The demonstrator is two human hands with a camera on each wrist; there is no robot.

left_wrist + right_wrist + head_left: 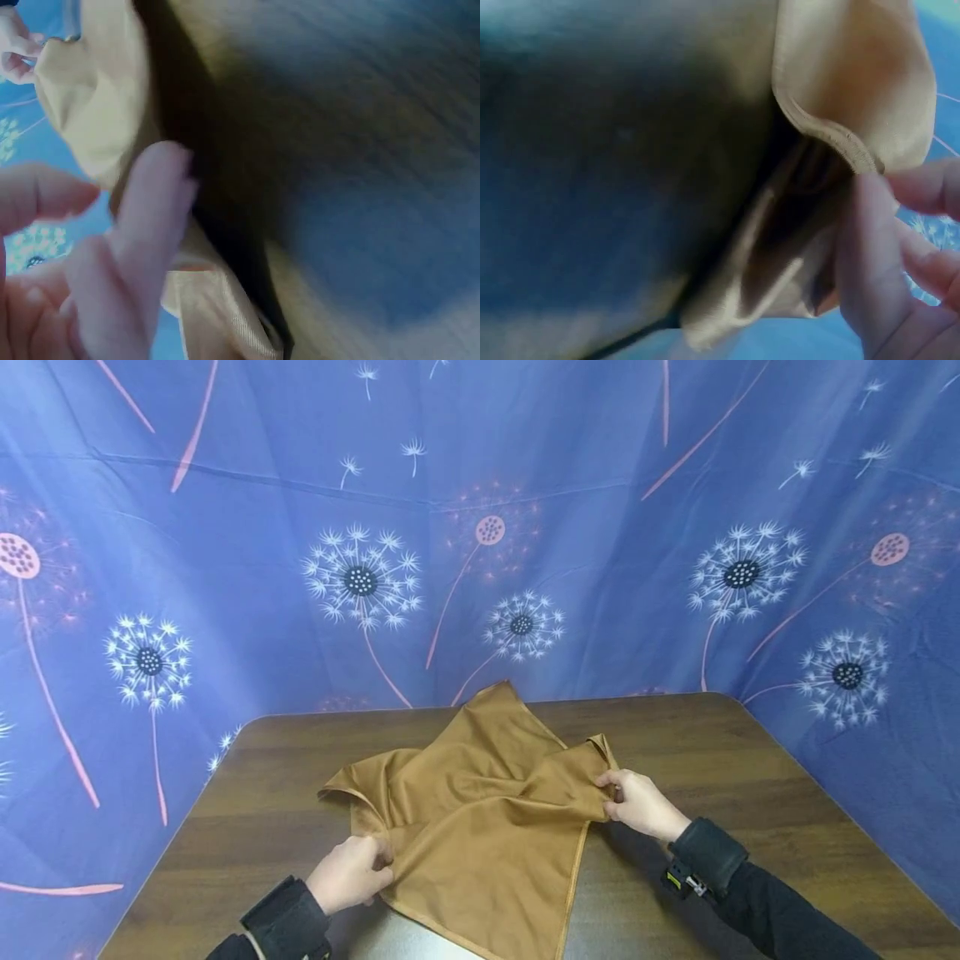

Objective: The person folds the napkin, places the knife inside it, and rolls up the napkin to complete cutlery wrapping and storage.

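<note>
A golden-brown cloth (480, 852) with a stitched hem lies rumpled over the table, a raised fold running across its middle. At its left edge, my left hand (352, 870) pinches the cloth between thumb and bent fingers. My right hand (641, 804) grips the opposite edge, a little farther from me. In the right wrist view, the thumb and forefinger of the right hand (900, 255) meet at the hem of the cloth (829, 131). The left wrist view shows the left hand (105, 262) blurred, with the cloth (97, 97) hanging in a fold beyond it.
Beneath the cloth is a dark wood-grain table (690, 735) with rounded far corners. A blue curtain (600, 552) printed with dandelions surrounds its back and sides. One corner of the cloth reaches the table's far edge; the near part extends past the bottom of the head view.
</note>
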